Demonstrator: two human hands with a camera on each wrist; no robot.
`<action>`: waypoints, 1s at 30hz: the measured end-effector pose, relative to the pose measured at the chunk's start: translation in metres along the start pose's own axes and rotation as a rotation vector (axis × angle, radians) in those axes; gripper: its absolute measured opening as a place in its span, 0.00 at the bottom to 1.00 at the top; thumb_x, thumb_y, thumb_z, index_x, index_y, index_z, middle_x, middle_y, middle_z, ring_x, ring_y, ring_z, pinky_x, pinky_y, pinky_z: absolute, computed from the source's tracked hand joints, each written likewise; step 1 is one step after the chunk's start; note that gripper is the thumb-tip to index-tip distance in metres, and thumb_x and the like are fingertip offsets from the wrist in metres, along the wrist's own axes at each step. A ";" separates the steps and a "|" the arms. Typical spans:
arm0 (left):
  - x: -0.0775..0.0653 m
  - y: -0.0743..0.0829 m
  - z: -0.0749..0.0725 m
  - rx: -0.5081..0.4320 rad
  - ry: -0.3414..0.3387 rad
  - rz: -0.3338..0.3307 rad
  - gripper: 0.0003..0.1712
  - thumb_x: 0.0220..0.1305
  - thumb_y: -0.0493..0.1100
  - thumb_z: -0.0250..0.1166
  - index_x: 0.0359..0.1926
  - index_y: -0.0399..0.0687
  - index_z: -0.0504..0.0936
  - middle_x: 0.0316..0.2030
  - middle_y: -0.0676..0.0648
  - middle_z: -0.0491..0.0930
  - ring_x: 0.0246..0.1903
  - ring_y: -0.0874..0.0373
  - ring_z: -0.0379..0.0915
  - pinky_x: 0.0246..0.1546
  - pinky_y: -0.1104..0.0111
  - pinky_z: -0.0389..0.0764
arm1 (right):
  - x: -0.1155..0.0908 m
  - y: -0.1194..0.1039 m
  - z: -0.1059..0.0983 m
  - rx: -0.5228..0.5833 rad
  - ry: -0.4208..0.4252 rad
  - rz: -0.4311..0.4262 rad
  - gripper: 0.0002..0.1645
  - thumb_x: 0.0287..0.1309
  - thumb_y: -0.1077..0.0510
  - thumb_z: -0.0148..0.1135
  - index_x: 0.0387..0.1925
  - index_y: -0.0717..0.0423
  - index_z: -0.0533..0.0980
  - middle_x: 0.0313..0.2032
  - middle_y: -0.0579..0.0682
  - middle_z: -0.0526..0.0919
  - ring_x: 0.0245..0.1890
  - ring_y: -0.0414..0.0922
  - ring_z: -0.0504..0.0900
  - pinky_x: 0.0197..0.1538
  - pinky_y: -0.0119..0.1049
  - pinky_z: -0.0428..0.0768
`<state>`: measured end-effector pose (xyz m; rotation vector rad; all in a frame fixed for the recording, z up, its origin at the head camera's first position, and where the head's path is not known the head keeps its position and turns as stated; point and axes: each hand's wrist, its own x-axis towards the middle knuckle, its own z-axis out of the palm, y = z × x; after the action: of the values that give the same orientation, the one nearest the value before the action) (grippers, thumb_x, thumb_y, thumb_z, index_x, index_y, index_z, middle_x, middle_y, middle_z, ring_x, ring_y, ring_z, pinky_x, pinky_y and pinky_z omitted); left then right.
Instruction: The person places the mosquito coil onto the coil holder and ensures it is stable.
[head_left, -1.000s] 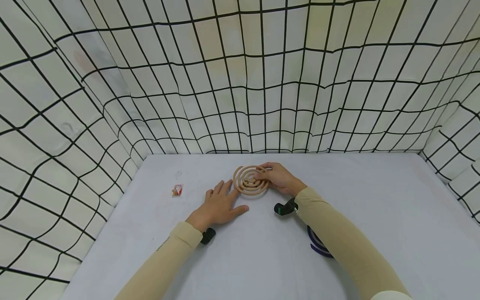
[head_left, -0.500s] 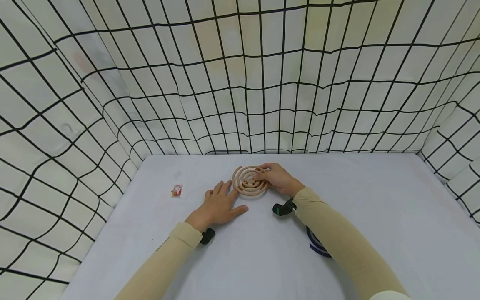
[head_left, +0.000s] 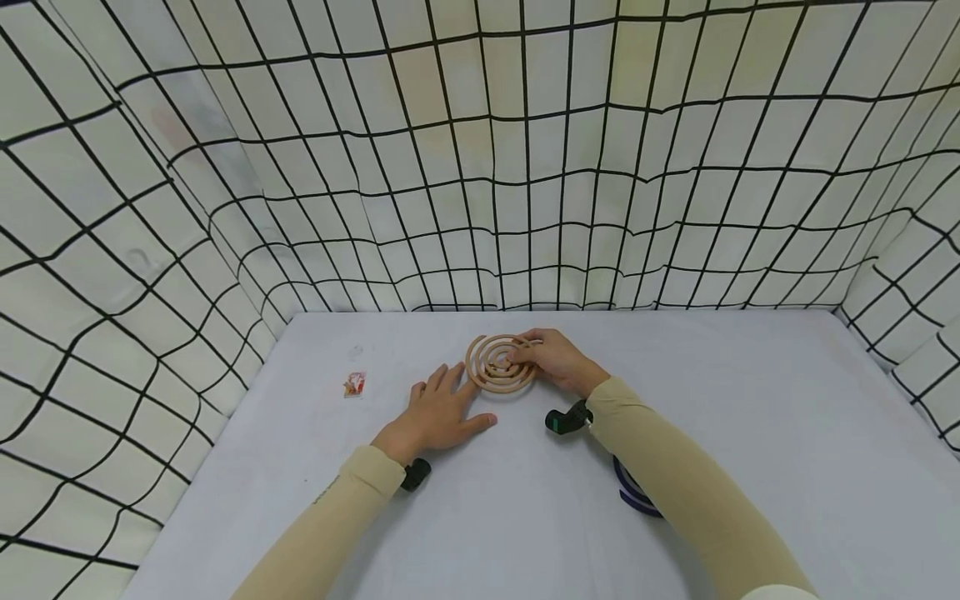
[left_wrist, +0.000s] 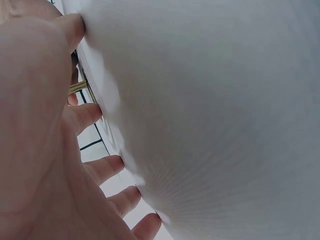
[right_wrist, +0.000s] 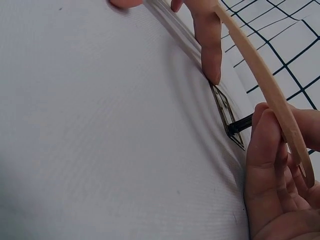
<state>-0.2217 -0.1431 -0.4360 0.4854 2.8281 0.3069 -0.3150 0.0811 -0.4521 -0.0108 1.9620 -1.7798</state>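
A tan mosquito coil [head_left: 476, 377] is held level near the far side of the table, pinched at its right side between the thumb and fingers of my right hand [head_left: 562, 360]. In the right wrist view the coil [right_wrist: 265, 80] shows edge-on above a small metal coil stand [right_wrist: 233, 129], which has a flat frame base and a short post. My left hand [head_left: 438, 415] rests on the white cloth with its fingers spread. One of its fingertips [right_wrist: 214, 75] presses at the edge of the stand's base. Most of the stand lies hidden under the coil in the head view.
A dark blue coil [head_left: 636, 498] lies on the white tabletop [head_left: 510, 517], partly covered by the right sleeve. To the left is a small red and white packet [head_left: 355, 384]. Black netting [head_left: 480, 200] hangs along the back and sides of the table.
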 end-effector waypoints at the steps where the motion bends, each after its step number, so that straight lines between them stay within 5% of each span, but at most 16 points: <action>1: 0.000 0.000 0.000 0.000 0.000 -0.001 0.45 0.73 0.71 0.54 0.81 0.57 0.59 0.83 0.38 0.48 0.83 0.34 0.40 0.75 0.34 0.53 | 0.000 0.000 0.000 0.002 0.000 0.000 0.29 0.67 0.60 0.67 0.66 0.62 0.71 0.47 0.50 0.83 0.39 0.37 0.82 0.40 0.28 0.82; 13: -0.003 -0.003 -0.002 -0.002 -0.001 -0.015 0.44 0.73 0.71 0.54 0.81 0.60 0.59 0.83 0.40 0.49 0.83 0.34 0.39 0.75 0.33 0.52 | -0.004 -0.005 0.002 0.003 0.000 0.002 0.30 0.68 0.60 0.66 0.67 0.65 0.69 0.49 0.52 0.82 0.40 0.37 0.82 0.40 0.28 0.82; 30: -0.014 -0.006 -0.007 0.013 0.033 -0.031 0.47 0.72 0.70 0.57 0.80 0.48 0.61 0.81 0.36 0.54 0.82 0.32 0.43 0.74 0.34 0.54 | -0.009 -0.005 0.002 -0.007 0.000 -0.012 0.33 0.68 0.58 0.66 0.69 0.66 0.68 0.48 0.50 0.83 0.39 0.36 0.82 0.41 0.27 0.82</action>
<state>-0.2128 -0.1546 -0.4277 0.4424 2.8683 0.2939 -0.3079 0.0809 -0.4444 -0.0247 1.9713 -1.7805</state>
